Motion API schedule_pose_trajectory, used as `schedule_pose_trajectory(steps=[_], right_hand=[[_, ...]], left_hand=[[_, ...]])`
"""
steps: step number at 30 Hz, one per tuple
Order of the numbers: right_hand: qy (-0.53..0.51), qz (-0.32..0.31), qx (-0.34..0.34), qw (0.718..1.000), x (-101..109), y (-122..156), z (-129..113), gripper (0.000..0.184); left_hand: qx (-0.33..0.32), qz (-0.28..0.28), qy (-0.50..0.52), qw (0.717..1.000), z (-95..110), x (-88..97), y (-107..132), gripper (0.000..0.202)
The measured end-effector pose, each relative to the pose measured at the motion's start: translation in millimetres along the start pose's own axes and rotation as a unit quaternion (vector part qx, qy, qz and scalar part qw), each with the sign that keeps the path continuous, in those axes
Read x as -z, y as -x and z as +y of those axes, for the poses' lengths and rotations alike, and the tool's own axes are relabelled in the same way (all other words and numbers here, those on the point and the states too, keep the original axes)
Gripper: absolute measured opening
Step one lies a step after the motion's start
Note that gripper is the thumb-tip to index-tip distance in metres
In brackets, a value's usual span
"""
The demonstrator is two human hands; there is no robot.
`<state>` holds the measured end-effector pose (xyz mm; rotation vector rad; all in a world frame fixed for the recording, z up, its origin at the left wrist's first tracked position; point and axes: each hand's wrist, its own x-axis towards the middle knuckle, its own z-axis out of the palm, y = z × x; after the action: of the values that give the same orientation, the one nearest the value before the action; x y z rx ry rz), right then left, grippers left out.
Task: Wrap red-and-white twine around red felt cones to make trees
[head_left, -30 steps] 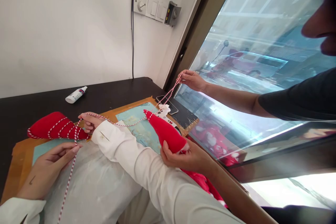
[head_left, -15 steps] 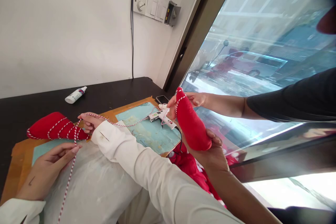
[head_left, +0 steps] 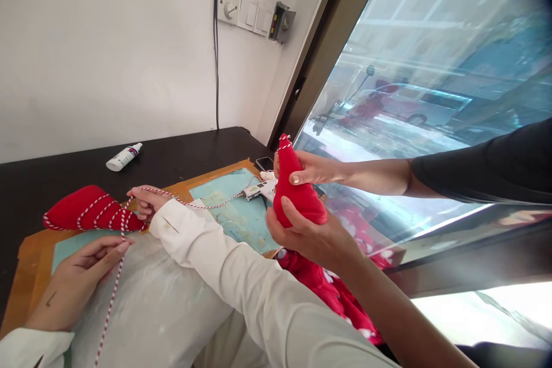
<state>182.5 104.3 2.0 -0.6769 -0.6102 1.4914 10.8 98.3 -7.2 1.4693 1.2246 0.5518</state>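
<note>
A red fabric cone [head_left: 84,213] wound with red-and-white twine [head_left: 202,205] lies on the cardboard mat [head_left: 26,253] at the left. My right hand [head_left: 144,199], on an arm in a white sleeve that crosses over, is curled at the cone's wide end and grips the twine. My left hand [head_left: 75,282] lies low on the pale sheet and pinches the twine's hanging strand at its fingertips. A co-worker's two hands [head_left: 313,233] hold a second red cone [head_left: 297,192] upright, with the twine running to its tip.
A white glue gun [head_left: 259,188] lies on the teal cutting mat [head_left: 235,215], with a phone [head_left: 266,163] behind it. A small glue bottle [head_left: 123,156] lies on the dark table. Red patterned fabric [head_left: 332,293] is heaped at the right, by the window.
The co-worker brought the second cone from lying on the mat to upright, and the far hand came in from the window to grip it near the tip. My hands barely moved.
</note>
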Motion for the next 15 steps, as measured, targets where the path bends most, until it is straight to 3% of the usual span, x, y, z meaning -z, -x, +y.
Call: schedule_pose_trajectory(steps=[6,15], right_hand=[[0.006,-0.016,0.016,1.000,4.2,-2.3,3.2,0.016],[-0.006,0.014,-0.009,1.000,-3.2,0.1,-1.0,0.015]], left_hand=[[-0.005,-0.002,0.012,1.000,-0.9,-1.0,0.3,0.065],[-0.008,0.003,0.021,1.000,-0.7,-2.0,2.8,0.063]])
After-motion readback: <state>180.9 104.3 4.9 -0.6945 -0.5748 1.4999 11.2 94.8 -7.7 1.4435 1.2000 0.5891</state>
